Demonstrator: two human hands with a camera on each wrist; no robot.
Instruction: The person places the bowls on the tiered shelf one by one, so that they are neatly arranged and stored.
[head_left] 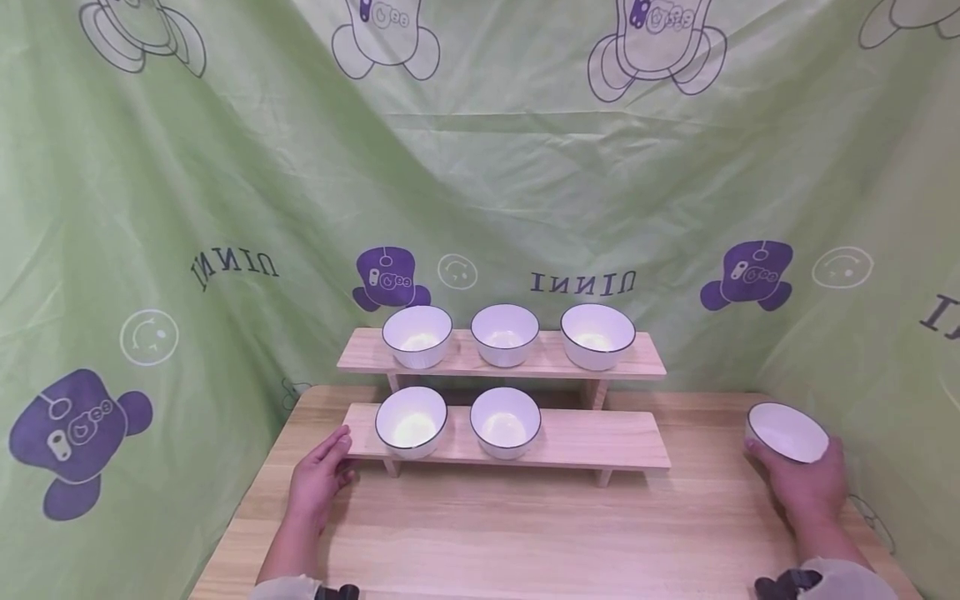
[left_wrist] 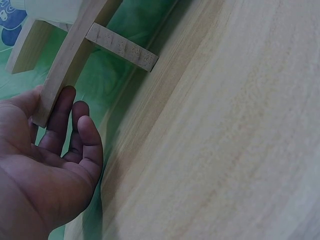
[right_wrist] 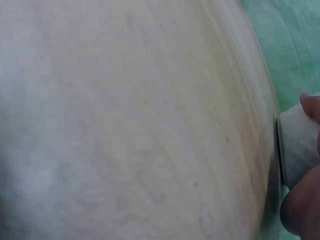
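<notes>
At the table's right side my right hand (head_left: pixel 813 487) grips a white bowl (head_left: pixel 787 432) with a dark rim, thumb on the near side and fingers round the far right. Part of that bowl (right_wrist: pixel 300 145) and some fingers (right_wrist: pixel 302 207) show at the edge of the right wrist view. My left hand (head_left: pixel 318 479) holds the left end of the lower wooden shelf (head_left: pixel 592 437), thumb above and fingers under the board (left_wrist: pixel 65 65). Two similar bowls, a left one (head_left: pixel 411 423) and a right one (head_left: pixel 506 423), stand upright on this shelf, left of its bare right part.
Behind it, a higher wooden shelf (head_left: pixel 465 360) bears three more white bowls in a row: left (head_left: pixel 417 337), middle (head_left: pixel 505 335) and right (head_left: pixel 597 337). Both shelves stand on a wooden table (head_left: pixel 555 533). A green printed cloth (head_left: pixel 495 183) hangs around the back and sides.
</notes>
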